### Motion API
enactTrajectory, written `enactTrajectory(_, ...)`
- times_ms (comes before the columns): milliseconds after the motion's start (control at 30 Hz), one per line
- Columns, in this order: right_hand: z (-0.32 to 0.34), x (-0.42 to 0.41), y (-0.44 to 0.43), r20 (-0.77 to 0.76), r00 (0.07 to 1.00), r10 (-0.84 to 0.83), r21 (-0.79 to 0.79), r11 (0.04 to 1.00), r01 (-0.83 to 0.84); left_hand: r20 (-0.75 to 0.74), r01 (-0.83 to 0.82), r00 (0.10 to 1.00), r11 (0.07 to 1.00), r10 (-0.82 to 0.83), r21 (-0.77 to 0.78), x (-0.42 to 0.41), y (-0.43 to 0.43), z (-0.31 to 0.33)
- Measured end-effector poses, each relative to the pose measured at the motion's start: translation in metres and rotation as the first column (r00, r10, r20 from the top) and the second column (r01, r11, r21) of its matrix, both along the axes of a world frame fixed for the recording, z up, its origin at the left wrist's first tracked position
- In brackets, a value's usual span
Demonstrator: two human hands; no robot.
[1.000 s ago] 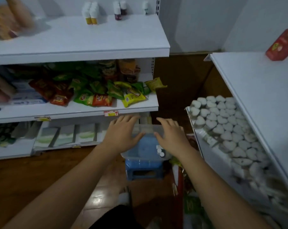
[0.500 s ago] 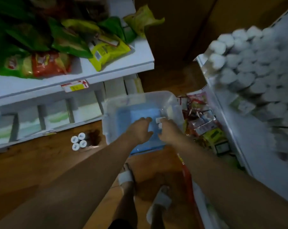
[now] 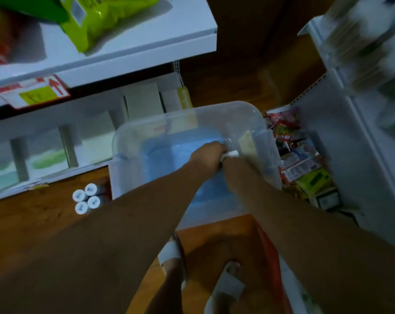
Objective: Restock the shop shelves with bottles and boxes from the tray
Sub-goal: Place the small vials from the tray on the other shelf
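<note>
Four bottles on the floor, Inspector: can any writing be read?

— None, operator. Their white caps carry small dark marks, too small to make out. The bottles stand upright in a tight cluster on the wooden floor, just beside the tray's left wall. The shelf tag on the front edge of the middle shelf shows a red arrow and a yellow patch, but its print is blurred. The lime-green snack bag above it has a pale label panel, also unreadable.

— And my hands?

— Both are inside the clear tray, near its right edge. Your left hand is knuckles-up with the fingers curled downward, and what they close on is hidden. Your right hand is tucked against the left with little more than the wrist showing, so I cannot tell how far open it is. A small white piece shows where the two hands meet, and I cannot tell which hand has it. A pale box stands against the tray's right wall.

— Arm pose?

— Both your forearms reach forward and down and converge over the tray's near edge.
</note>
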State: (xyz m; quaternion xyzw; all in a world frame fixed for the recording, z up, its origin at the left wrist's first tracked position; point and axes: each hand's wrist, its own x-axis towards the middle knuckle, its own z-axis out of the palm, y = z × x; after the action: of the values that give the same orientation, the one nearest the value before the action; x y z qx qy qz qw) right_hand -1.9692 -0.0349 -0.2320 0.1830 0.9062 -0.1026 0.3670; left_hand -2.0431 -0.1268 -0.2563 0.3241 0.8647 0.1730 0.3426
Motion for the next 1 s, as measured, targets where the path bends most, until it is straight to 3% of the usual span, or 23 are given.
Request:
enactTrajectory(67,0.002,0.004,0.0,-0.009,1.0,-0.024,-0.079,0.997,0.023,0.03,-0.049,0.998,0.999,0.049,0.001,0.0,-0.004,0.007)
enactTrajectory(133,0.013,0.009,0.001,-0.238,0.962,-0.132,-0.214,0.973,0.081,0.065,-0.13,0.989,0.992,0.129,-0.003,-0.005,-0.01,0.017)
enactTrajectory(200,0.038,0.014,0.001,-0.358,0.89,-0.283,-0.323,0.932,0.166,0.109,-0.238,0.965,0.971,0.238,-0.01,-0.01,-0.022,0.041)
enactTrajectory(300,0.11,0.018,0.001,-0.339,0.781,-0.524,-0.533,0.791,0.3,0.172,-0.425,0.898,0.898,0.404,0.11,-0.013,-0.05,0.101)
enactTrajectory(367,0.167,0.022,0.0,-0.339,0.696,-0.632,-0.651,0.692,0.311,0.345,-0.586,0.797,0.774,0.496,0.241,-0.005,-0.071,0.157)
enactTrajectory(433,0.225,0.029,-0.005,-0.311,0.573,-0.758,-0.781,0.547,0.3,0.563,-0.723,0.668,0.604,0.486,0.335,0.006,-0.085,0.222)
enactTrajectory(567,0.334,0.036,-0.019,-0.133,0.436,-0.89,-0.956,0.231,0.181,0.842,-0.867,0.477,0.291,0.253,0.403,0.027,-0.092,0.349)
enactTrajectory(667,0.415,0.043,-0.028,-0.075,0.41,-0.909,-0.995,0.093,0.023,0.887,-0.89,0.446,0.166,0.119,0.425,0.045,-0.094,0.437)
enactTrajectory(867,0.541,0.083,-0.033,-0.038,0.51,-0.859,-0.981,-0.065,-0.183,0.874,-0.872,0.485,0.081,0.012,0.483,0.1,-0.105,0.569)
enactTrajectory(1000,0.586,0.111,-0.03,-0.024,0.508,-0.861,-0.964,-0.114,-0.239,0.848,-0.849,0.528,0.015,0.039,0.528,0.137,-0.11,0.622)
